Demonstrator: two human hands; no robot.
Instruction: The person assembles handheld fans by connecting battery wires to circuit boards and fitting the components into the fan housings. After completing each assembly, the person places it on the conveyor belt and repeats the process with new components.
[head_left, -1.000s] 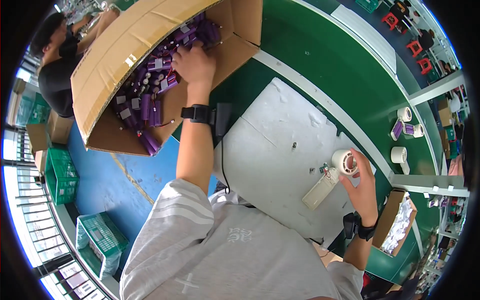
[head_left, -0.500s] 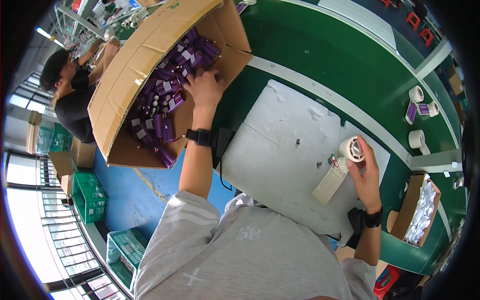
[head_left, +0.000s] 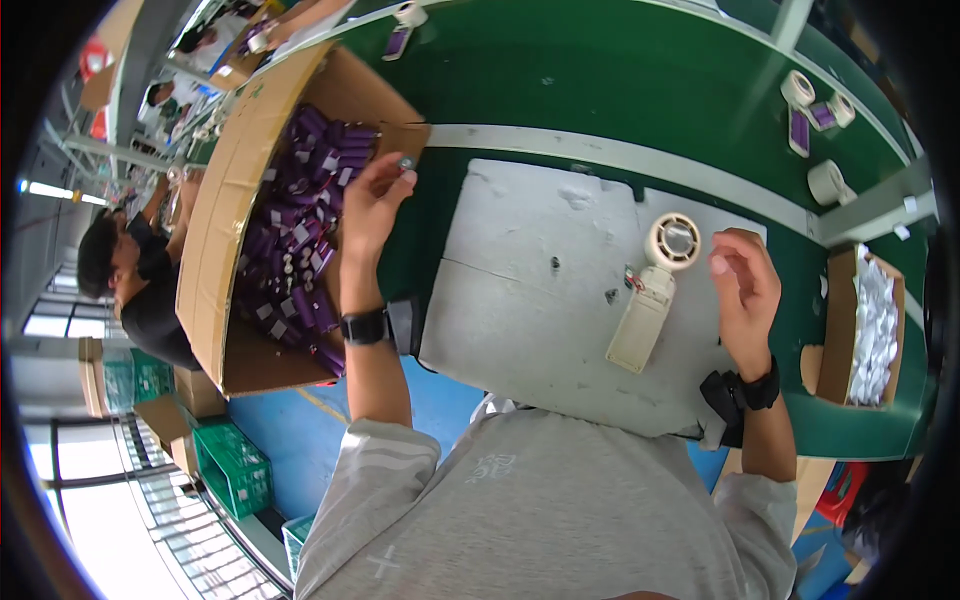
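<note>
My left hand [head_left: 370, 215] is closed in a pinch at the near edge of a cardboard box [head_left: 215, 230]. Between thumb and fingers sits a battery [head_left: 405, 163], of which only the round grey end shows; the fingers hide the rest. Purple battery packs [head_left: 300, 225] with white labels lie heaped in the box. On a white foam pad [head_left: 520, 270] rests a cream handheld fan [head_left: 640, 315], its round head away from me and small wires showing beside its neck. Just right of the fan, my right hand [head_left: 745, 290] is open, fingers loosely curled, holding nothing.
More fan parts with purple packs [head_left: 800, 130] lie at the far right of the green bench [head_left: 560, 75], near a white fan head [head_left: 826, 183]. A box of silvery packets [head_left: 875, 325] stands at right. Another person [head_left: 140, 270] works beyond the battery box.
My left hand has lifted out of the heap of battery packs to the box's edge, now with a battery in it. My right hand has let go of the fan and moved right.
</note>
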